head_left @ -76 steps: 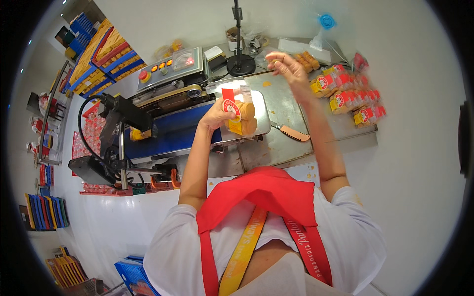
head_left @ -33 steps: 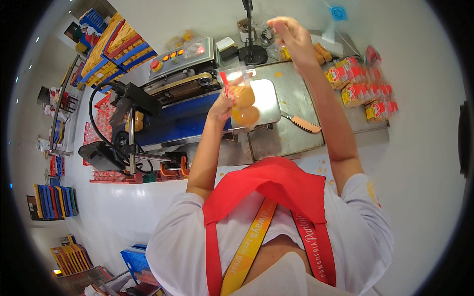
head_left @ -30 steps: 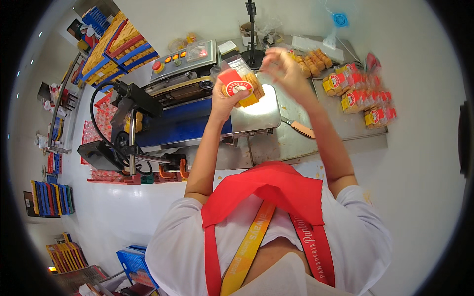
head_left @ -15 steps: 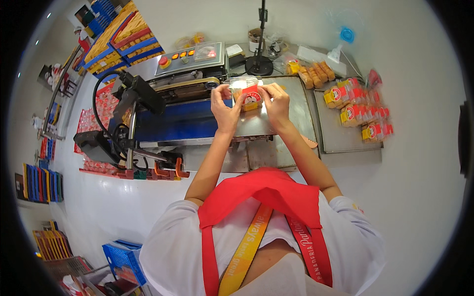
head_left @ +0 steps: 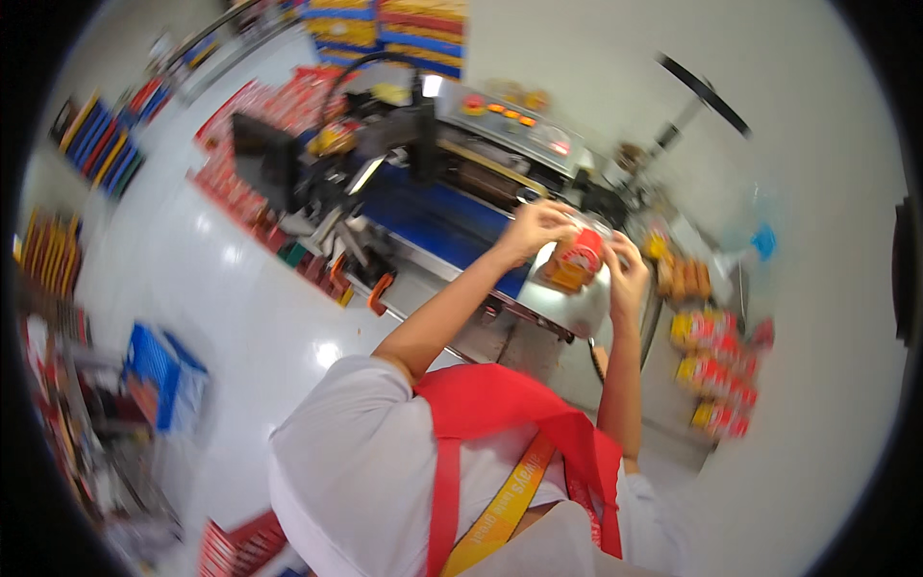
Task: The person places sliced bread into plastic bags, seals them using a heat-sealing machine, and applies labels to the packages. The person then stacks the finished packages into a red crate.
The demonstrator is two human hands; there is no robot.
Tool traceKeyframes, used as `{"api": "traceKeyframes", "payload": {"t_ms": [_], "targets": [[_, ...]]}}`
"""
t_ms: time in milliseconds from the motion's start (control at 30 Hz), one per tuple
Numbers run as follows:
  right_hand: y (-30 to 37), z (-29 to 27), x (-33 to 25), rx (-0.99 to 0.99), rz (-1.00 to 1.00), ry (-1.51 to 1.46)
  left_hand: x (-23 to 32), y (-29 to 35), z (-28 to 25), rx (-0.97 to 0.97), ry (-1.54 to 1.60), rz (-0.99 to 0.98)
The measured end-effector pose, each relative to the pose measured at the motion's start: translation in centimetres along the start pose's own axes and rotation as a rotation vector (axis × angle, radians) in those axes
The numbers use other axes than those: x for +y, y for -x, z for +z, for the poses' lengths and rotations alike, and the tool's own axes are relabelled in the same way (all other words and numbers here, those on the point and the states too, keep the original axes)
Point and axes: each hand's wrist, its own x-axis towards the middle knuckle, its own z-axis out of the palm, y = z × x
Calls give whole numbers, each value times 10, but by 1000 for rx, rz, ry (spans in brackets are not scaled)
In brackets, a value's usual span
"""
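A clear plastic bag of bread (head_left: 575, 258) with a red and yellow label hangs between my two hands. My left hand (head_left: 538, 231) pinches its upper left corner. The upper right corner is held in the fingers of my right hand (head_left: 625, 267). Below the bag lies a rounded metal plate (head_left: 577, 308) at the end of a blue conveyor belt (head_left: 413, 210). Behind the belt stands a sealing machine with a grey control panel (head_left: 514, 120), its buttons lit orange. The picture is smeared by motion.
Several packed bread bags (head_left: 711, 370) lie in rows on the right, near unlabelled bread rolls (head_left: 685, 279). A black stand (head_left: 702, 96) rises behind. Left of the belt are a black device on an arm (head_left: 264, 159) and stacked red-printed bags (head_left: 231, 173). A blue crate (head_left: 163, 375) sits on the floor.
The whole view has turned and tilted. My hands have shifted from the sides of the bread bag to its top corners, and the bag now shows more of its front.
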Motion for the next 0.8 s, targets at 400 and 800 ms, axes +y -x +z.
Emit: {"api": "traceKeyframes", "payload": {"t_ms": [400,800], "targets": [[-11,4,20,14,233,-467,0,-12,-5,38,-111,225],[12,3,1,68,176,-430,14,10,-2,-12,78,21]]}}
